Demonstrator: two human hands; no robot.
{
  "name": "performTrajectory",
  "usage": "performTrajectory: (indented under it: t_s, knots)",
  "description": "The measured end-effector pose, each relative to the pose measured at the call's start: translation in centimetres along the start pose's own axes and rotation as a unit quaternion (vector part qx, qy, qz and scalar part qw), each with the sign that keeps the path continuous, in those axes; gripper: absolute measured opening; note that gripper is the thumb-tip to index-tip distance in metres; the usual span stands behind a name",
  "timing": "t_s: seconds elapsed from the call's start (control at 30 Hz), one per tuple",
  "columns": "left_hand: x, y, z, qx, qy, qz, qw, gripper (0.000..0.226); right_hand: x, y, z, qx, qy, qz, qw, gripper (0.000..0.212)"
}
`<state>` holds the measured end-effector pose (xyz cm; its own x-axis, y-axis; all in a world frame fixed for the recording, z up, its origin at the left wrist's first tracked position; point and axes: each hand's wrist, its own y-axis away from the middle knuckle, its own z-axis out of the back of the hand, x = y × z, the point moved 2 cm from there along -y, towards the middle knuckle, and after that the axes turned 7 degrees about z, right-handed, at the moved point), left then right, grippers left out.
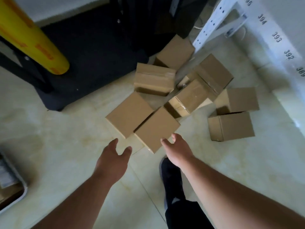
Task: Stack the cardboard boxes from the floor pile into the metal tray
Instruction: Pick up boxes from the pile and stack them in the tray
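A pale tiled floor (pixel 66 129) carries a loose pile of brown cardboard boxes (pixel 181 90) near a white numbered rack (pixel 214 25). The metal tray's grey rim (pixel 19 177) shows at lower left. The left hand (pixel 113 159) and right hand (pixel 178 151) flank the nearest brown box (pixel 156 128), fingers spread and released, holding nothing.

L hand (pixel 113 160) open, R hand (pixel 177 150) open, both arms outstretched, fingers spread
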<state>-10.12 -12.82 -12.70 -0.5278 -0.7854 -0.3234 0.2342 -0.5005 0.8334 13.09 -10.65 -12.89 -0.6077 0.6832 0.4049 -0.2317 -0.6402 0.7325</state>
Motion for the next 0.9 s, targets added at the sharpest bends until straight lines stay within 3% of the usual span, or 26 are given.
performTrajectory:
  t_s: [0.27, 0.57, 0.9]
  knots:
    - [-9.1, 0.8, -8.0, 0.035, -0.054, -0.043, 0.997, 0.077, -7.5, -2.7, 10.0, -0.054, -0.037, -0.04, 0.997, 0.076]
    - [-14.4, 0.9, -18.7, 0.091, -0.09, -0.067, 0.99, 0.077, -17.0, -5.9, 17.8, -0.106, -0.04, -0.108, 0.988, 0.07]
    - [-21.1, -1.5, -32.5, 0.145, -0.007, -0.04, 0.989, 0.074, -24.4, -13.5, 27.0, -0.141, 0.013, -0.131, 0.981, 0.072]
